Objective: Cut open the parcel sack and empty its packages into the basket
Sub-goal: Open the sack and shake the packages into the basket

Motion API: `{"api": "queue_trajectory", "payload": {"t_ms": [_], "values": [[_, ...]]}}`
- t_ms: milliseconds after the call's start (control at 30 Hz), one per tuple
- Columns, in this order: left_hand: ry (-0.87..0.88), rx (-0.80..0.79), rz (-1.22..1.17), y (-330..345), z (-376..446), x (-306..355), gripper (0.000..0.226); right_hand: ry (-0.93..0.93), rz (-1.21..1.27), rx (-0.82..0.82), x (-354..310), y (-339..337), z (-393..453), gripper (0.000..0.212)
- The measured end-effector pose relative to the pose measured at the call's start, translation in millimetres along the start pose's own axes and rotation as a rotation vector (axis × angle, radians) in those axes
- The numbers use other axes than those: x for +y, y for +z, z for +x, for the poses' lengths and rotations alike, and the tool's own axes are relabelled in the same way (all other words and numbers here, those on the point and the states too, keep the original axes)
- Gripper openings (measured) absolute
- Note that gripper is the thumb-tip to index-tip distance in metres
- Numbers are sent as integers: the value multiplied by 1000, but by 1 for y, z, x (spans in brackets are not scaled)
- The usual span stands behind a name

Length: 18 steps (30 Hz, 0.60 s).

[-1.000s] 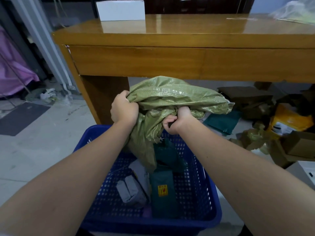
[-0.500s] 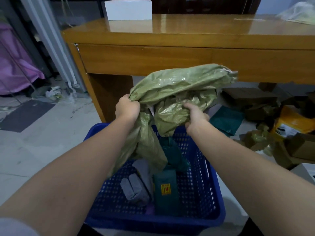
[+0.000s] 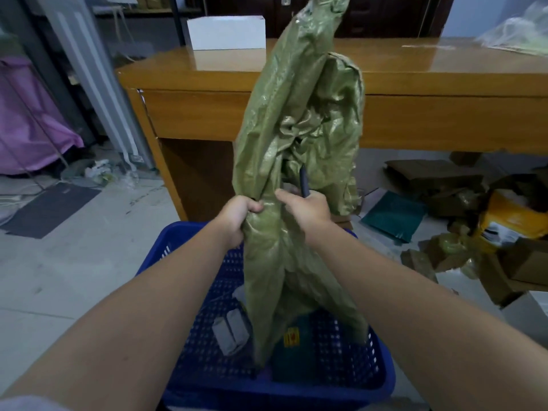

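The olive-green woven parcel sack [image 3: 296,129] stands up tall over the blue plastic basket [image 3: 278,396], and its lower end hangs down into the basket. My left hand [image 3: 240,215] grips the sack's left edge in a fist. My right hand [image 3: 308,210] holds a thin dark cutter [image 3: 303,180] pointing upward and rests its fingers against the sack. In the basket lie grey wrapped packages [image 3: 231,333] and a dark green package [image 3: 293,360] with a yellow label, partly hidden by the sack.
A wooden desk [image 3: 444,72] stands right behind the basket with a white box [image 3: 226,32] on top. Cardboard boxes [image 3: 519,262], a yellow bag [image 3: 510,221] and a green mailer [image 3: 391,215] litter the floor at right. A dark mat [image 3: 50,209] lies at left.
The bunched sack has been flung upward and now stretches tall above both hands. Both hands have shifted down to its lower part, and the head has tilted up.
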State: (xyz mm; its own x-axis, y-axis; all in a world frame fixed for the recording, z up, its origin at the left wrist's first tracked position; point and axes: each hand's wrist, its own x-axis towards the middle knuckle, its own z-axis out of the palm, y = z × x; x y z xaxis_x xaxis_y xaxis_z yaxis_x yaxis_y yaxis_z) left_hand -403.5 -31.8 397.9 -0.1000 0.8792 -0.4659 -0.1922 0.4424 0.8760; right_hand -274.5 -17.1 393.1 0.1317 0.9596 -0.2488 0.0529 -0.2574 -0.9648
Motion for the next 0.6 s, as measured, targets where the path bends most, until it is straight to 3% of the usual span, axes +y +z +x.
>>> {"api": "queue_trajectory", "payload": {"t_ms": [67, 100, 200, 267, 333, 467, 533, 600], "values": [[-19, -82, 9, 1, -3, -2, 32, -25, -6, -53, -3, 3, 0, 88], [-39, -115, 2, 0, -1, -4, 34, -20, 25, -93, -6, 3, -1, 96], [-79, -176, 126, -1, 3, -10, 47, 5, 133, -181, -13, -4, 1, 66], [3, -64, 191, -5, 8, -12, 66, -6, 156, -171, -12, -7, 5, 55], [167, 93, 129, -11, 12, -11, 71, -26, 119, -161, -10, -6, 8, 63], [291, 54, 101, -9, 11, 3, 32, -24, 50, -194, -11, -8, 4, 51], [342, 185, 39, -12, 17, 5, 24, 7, 123, -146, -12, -14, 3, 40], [326, 398, -1, -27, 25, 9, 31, 20, 187, -16, -10, -27, 9, 32]]}}
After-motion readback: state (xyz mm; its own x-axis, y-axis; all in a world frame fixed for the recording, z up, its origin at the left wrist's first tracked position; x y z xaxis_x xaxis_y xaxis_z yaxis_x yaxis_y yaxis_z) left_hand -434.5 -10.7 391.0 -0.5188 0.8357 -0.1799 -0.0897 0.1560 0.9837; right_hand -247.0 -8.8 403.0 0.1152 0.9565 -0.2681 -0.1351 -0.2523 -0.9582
